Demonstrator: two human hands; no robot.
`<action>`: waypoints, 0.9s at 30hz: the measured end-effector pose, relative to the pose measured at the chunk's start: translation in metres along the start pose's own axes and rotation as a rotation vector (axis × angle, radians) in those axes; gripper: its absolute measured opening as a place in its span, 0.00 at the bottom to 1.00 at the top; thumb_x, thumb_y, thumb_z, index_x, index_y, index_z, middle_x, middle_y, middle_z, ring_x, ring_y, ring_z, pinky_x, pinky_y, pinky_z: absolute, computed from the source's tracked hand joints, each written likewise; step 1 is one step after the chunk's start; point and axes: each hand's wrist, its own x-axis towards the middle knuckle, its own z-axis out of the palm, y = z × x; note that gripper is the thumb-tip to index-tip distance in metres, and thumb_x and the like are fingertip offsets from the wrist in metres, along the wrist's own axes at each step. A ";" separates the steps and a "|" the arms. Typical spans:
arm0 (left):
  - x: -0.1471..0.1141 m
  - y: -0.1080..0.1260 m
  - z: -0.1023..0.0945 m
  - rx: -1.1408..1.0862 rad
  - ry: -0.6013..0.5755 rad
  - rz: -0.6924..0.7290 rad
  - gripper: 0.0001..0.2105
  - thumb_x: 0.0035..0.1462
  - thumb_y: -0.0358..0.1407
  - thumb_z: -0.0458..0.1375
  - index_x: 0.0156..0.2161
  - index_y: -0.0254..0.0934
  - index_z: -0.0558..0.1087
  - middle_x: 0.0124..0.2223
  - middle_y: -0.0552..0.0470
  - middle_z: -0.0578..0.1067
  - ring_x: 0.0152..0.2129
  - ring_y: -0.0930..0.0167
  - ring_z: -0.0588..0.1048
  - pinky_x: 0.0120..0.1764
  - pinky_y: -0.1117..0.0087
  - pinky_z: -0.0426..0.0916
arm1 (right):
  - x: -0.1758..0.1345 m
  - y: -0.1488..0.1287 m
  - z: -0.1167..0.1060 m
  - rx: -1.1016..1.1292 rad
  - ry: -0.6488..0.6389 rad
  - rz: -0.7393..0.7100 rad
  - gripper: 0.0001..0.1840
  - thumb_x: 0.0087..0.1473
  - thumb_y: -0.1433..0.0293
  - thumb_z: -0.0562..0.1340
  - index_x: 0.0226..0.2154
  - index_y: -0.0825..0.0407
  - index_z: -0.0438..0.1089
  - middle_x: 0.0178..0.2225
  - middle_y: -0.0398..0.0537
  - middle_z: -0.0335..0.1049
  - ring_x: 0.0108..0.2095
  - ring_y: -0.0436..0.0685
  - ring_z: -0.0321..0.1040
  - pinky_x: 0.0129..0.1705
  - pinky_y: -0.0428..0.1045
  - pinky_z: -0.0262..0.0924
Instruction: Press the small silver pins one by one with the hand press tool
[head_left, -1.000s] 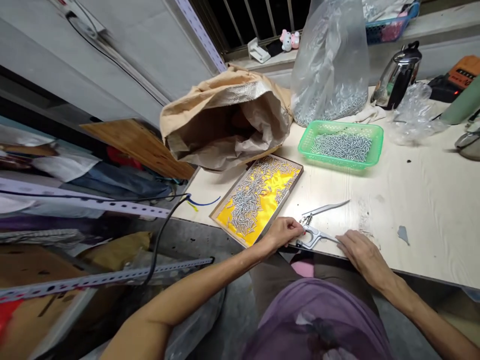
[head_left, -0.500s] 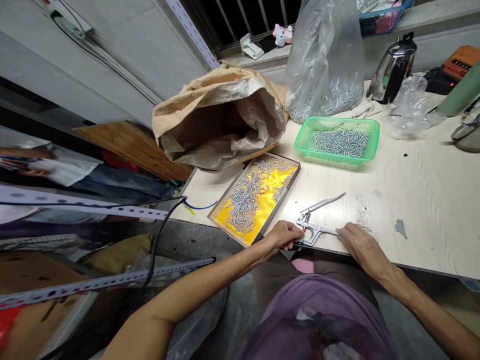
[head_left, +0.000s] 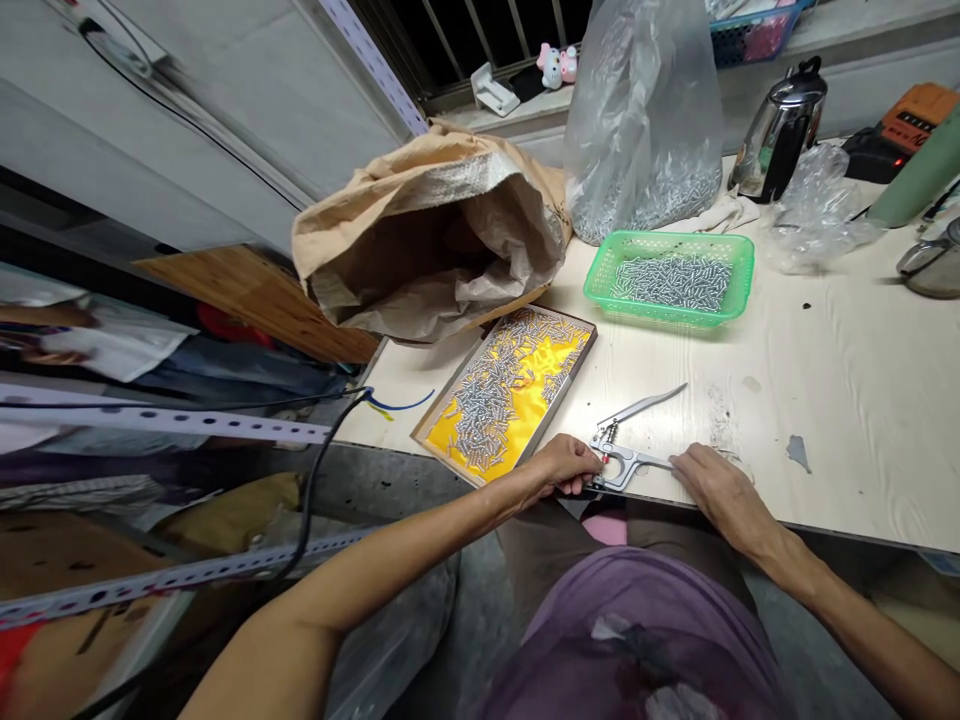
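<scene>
A pair of silver snap-fastener pliers (head_left: pixel 628 460) lies at the table's front edge, its handles spread and a dark spring and a red bit near the jaws. My left hand (head_left: pixel 568 465) is closed in a pinch at the jaw end; whatever is between the fingertips is too small to make out. At the other end, the fingers of my right hand (head_left: pixel 716 490) are closed on the tip of the lower handle. Left of the pliers is a shallow tray (head_left: pixel 574 378) lined with yellow cloth, with many small silvery metal pins (head_left: pixel 484 405) scattered in it.
A green basket (head_left: pixel 667 318) of similar metal pieces stands beyond the pliers. Behind are an open brown sack (head_left: pixel 420 200), a clear plastic bag (head_left: pixel 641 110) of metal pieces and a steel kettle (head_left: pixel 780 130). A black cable (head_left: pixel 311 490) hangs at the table's left end.
The whole view has shifted slightly to the left. Both hands and the pliers keep nearly the same position relative to each other.
</scene>
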 end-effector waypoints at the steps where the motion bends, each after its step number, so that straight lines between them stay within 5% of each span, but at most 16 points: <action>1: 0.000 0.000 0.000 0.009 -0.004 -0.004 0.09 0.48 0.31 0.59 0.20 0.33 0.66 0.12 0.62 0.64 0.07 0.82 0.60 0.12 0.80 0.50 | 0.000 0.000 0.000 0.006 -0.003 0.007 0.14 0.62 0.74 0.47 0.33 0.53 0.67 0.29 0.48 0.64 0.30 0.54 0.62 0.30 0.48 0.57; 11: 0.006 -0.002 -0.002 0.081 -0.038 -0.017 0.07 0.46 0.33 0.61 0.23 0.32 0.69 0.14 0.62 0.66 0.08 0.81 0.62 0.14 0.80 0.53 | -0.001 -0.002 -0.001 -0.001 -0.031 0.031 0.14 0.62 0.72 0.48 0.33 0.52 0.67 0.29 0.49 0.64 0.30 0.54 0.62 0.31 0.48 0.59; 14: 0.006 -0.001 -0.003 0.102 -0.058 -0.025 0.06 0.48 0.31 0.59 0.24 0.32 0.69 0.14 0.62 0.66 0.08 0.82 0.62 0.14 0.80 0.53 | 0.002 0.004 -0.003 -0.044 -0.030 0.006 0.12 0.61 0.66 0.52 0.40 0.53 0.67 0.39 0.55 0.67 0.38 0.58 0.65 0.37 0.52 0.62; 17: 0.006 -0.001 -0.003 0.105 -0.067 -0.022 0.05 0.49 0.31 0.58 0.24 0.32 0.69 0.15 0.62 0.66 0.08 0.82 0.62 0.14 0.80 0.53 | 0.014 0.016 -0.005 -0.134 -0.017 -0.014 0.29 0.54 0.55 0.59 0.54 0.53 0.59 0.58 0.63 0.55 0.56 0.69 0.55 0.48 0.61 0.60; 20: 0.007 -0.003 -0.002 0.106 -0.058 -0.020 0.06 0.49 0.33 0.59 0.25 0.32 0.70 0.15 0.62 0.66 0.09 0.82 0.63 0.14 0.80 0.53 | 0.032 0.031 -0.005 -0.192 -0.083 -0.043 0.46 0.46 0.47 0.62 0.60 0.51 0.51 0.63 0.65 0.46 0.63 0.73 0.42 0.55 0.67 0.51; 27: 0.007 -0.006 -0.002 0.064 -0.047 -0.023 0.07 0.49 0.33 0.60 0.25 0.32 0.69 0.15 0.62 0.66 0.08 0.81 0.62 0.14 0.80 0.53 | 0.055 0.035 -0.010 -0.208 -0.158 -0.079 0.47 0.43 0.49 0.65 0.59 0.55 0.52 0.54 0.63 0.61 0.55 0.71 0.56 0.55 0.67 0.49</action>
